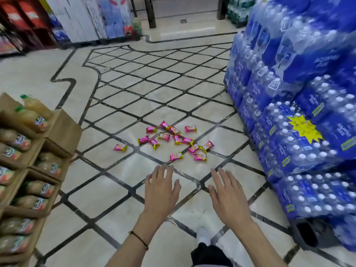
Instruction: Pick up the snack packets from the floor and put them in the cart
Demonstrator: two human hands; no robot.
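Note:
Several small pink snack packets [169, 140] with gold ends lie scattered on the tiled floor [123, 89] ahead of me. One packet [120, 147] lies apart at the left, and the nearest one [176, 156] is just beyond my left fingertips. My left hand [160, 191] and my right hand [227, 199] are both stretched forward above the floor, palms down, fingers straight and spread, holding nothing. Neither hand touches a packet. No cart is in view.
Stacked blue shrink-wrapped water bottle packs [300, 120] form a wall on the right. Cardboard trays of juice bottles [28, 157] stand at the left. My foot in a white shoe [203, 234] is on the floor below my hands. Shelves and boxes [77, 18] stand far back.

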